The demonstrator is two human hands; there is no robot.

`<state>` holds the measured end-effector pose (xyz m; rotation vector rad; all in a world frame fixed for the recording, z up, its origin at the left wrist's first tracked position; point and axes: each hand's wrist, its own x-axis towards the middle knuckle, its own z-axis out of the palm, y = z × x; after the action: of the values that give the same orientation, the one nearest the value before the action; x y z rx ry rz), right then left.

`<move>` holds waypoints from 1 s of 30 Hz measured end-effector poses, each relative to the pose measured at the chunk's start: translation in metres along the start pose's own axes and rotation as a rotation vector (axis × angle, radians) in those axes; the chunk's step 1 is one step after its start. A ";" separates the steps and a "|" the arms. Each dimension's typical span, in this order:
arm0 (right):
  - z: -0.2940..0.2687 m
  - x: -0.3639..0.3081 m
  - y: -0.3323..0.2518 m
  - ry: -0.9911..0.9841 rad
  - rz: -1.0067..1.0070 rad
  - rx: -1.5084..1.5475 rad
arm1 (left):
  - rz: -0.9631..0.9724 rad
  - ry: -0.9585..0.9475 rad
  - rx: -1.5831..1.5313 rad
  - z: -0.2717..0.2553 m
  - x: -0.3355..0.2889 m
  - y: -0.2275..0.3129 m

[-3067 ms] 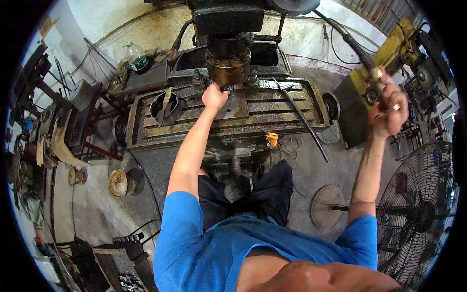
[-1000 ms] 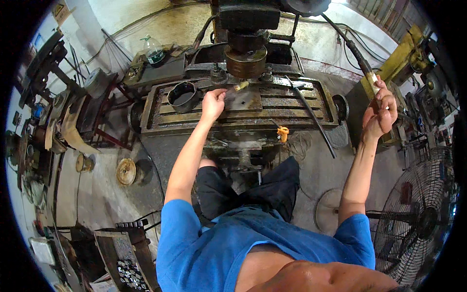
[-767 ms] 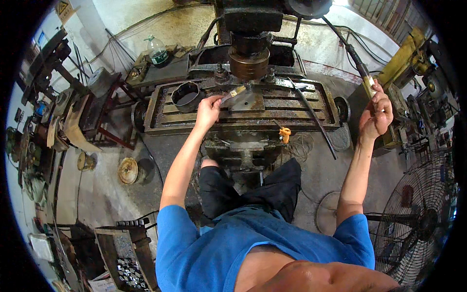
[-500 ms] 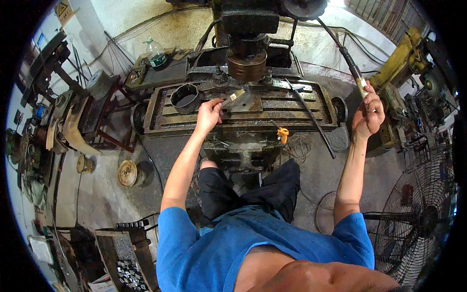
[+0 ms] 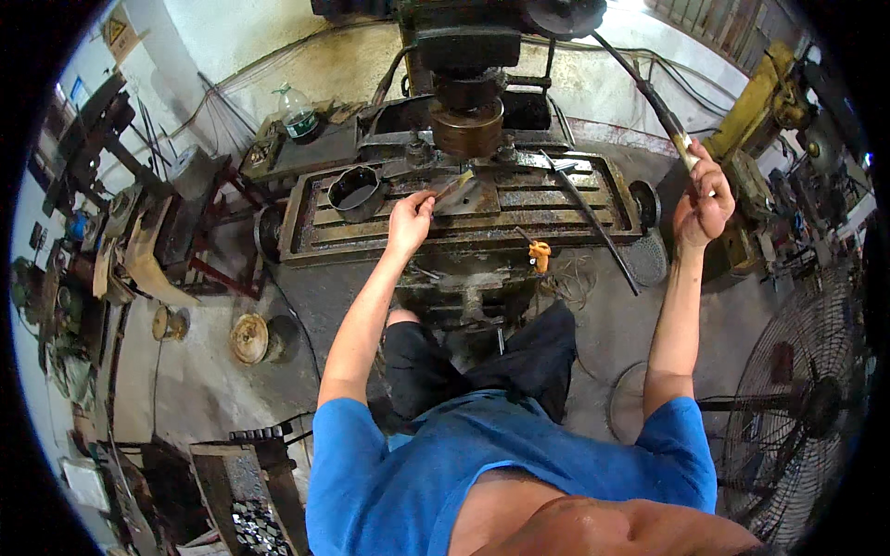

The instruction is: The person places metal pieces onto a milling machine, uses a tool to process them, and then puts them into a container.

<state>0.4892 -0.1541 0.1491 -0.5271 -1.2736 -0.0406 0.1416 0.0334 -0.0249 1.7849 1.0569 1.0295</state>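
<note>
My left hand [image 5: 411,222] is closed on a small flat brush [image 5: 452,188], whose pale yellowish tip points up and right over the slotted machine table [image 5: 547,231]. Just left of that hand stands a round dark pot [image 5: 355,195] with dark liquid in it. Above the brush tip hangs the machine's spindle, with a brownish round cutter head [image 5: 466,128] at its lower end. My right hand [image 5: 705,206], raised at the right, wraps round the pale end of a long lever [image 5: 681,144] that slopes down from the machine's head.
A dark bar [image 5: 591,222] lies across the table's right side and juts past its front edge. An orange hand tool or switch [image 5: 540,252] hangs at the front edge. A large fan [image 5: 802,408] stands at lower right. Behind the table sits a clear plastic bottle [image 5: 297,113].
The left hand and brush have shifted slightly right, bringing the brush tip nearer the cutter head. My right hand still grips the lever. The whole view has shifted a little.
</note>
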 end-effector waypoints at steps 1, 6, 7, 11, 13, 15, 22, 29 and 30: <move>0.002 0.002 -0.002 0.010 -0.003 -0.021 | -0.001 0.012 0.008 0.002 0.001 -0.002; 0.001 0.014 -0.001 0.000 -0.053 -0.015 | 0.011 0.024 0.005 0.010 0.006 -0.008; 0.000 0.017 -0.001 -0.004 -0.062 -0.020 | -0.005 0.031 0.023 0.011 0.007 -0.008; 0.004 0.027 -0.004 -0.014 -0.087 -0.064 | -0.089 0.019 0.067 0.015 0.009 0.001; 0.002 0.035 -0.004 -0.032 -0.120 -0.070 | -0.097 0.004 0.068 0.017 0.012 0.000; 0.005 0.045 -0.006 -0.065 -0.158 -0.053 | -0.066 0.012 0.056 0.019 0.016 -0.012; -0.015 0.083 -0.006 -0.172 -0.229 -0.166 | -0.141 -0.030 0.005 0.030 0.025 0.002; -0.040 0.154 -0.001 -0.181 -0.143 -0.216 | 0.094 0.098 0.058 0.044 0.048 -0.031; -0.012 0.161 -0.024 -0.177 -0.170 -0.312 | 0.109 0.108 0.075 0.047 0.051 -0.028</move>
<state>0.5422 -0.1383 0.3026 -0.7003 -1.4937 -0.3460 0.1931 0.0787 -0.0545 1.8820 1.0864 1.1774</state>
